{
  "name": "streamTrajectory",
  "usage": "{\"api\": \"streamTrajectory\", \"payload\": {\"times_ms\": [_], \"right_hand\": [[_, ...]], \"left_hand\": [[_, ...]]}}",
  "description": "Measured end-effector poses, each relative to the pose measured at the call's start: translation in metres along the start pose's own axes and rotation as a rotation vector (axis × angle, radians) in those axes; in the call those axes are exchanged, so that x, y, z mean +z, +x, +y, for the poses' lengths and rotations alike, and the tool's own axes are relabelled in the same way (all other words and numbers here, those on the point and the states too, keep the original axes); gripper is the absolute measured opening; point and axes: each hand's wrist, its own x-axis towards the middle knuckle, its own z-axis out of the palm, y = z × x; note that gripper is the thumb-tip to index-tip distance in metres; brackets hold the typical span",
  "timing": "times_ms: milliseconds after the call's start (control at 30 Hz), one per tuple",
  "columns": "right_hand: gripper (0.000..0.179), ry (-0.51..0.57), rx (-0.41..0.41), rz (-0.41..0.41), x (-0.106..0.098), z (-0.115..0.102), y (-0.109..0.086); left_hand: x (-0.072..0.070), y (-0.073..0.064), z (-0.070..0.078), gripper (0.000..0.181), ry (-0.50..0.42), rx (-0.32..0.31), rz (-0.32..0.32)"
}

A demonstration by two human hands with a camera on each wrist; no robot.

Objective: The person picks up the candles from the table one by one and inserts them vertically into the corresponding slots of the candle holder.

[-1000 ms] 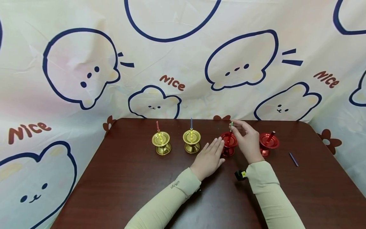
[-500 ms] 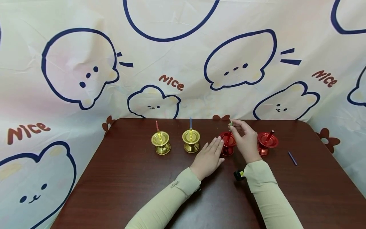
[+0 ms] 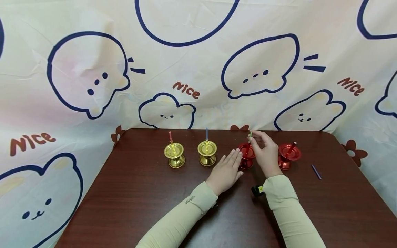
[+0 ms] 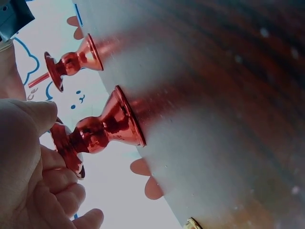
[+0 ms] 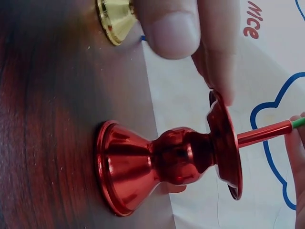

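In the head view my left hand (image 3: 224, 174) reaches out with fairly straight fingers. Its fingertips touch the dish rim of a shiny red candle holder (image 3: 247, 162), and its thumb stands apart. My right hand (image 3: 268, 156) pinches a small green candle (image 3: 251, 135) between thumb and fingers, over that holder's red tube. In the right wrist view the green candle (image 5: 298, 123) meets the top of the red tube (image 5: 264, 133); how deep it sits is hidden. The red holder (image 4: 93, 136) stands upright on the table in the left wrist view, seen sideways.
Two gold holders (image 3: 174, 151) (image 3: 207, 148) stand to the left, bearing a red candle (image 3: 170, 136) and a blue candle (image 3: 207, 133). A second red holder (image 3: 289, 156) stands right of my right hand. A purple-blue candle (image 3: 316, 172) lies on the brown table (image 3: 139, 196).
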Motion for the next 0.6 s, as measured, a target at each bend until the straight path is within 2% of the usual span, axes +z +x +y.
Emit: {"api": "streamTrajectory", "payload": {"times_ms": [600], "right_hand": [[0.026, 0.070, 0.081, 0.019, -0.0019, -0.0034, -0.0011]], "left_hand": [[-0.0016, 0.0000, -0.0008, 0.066, -0.011, 0.006, 0.003]]}}
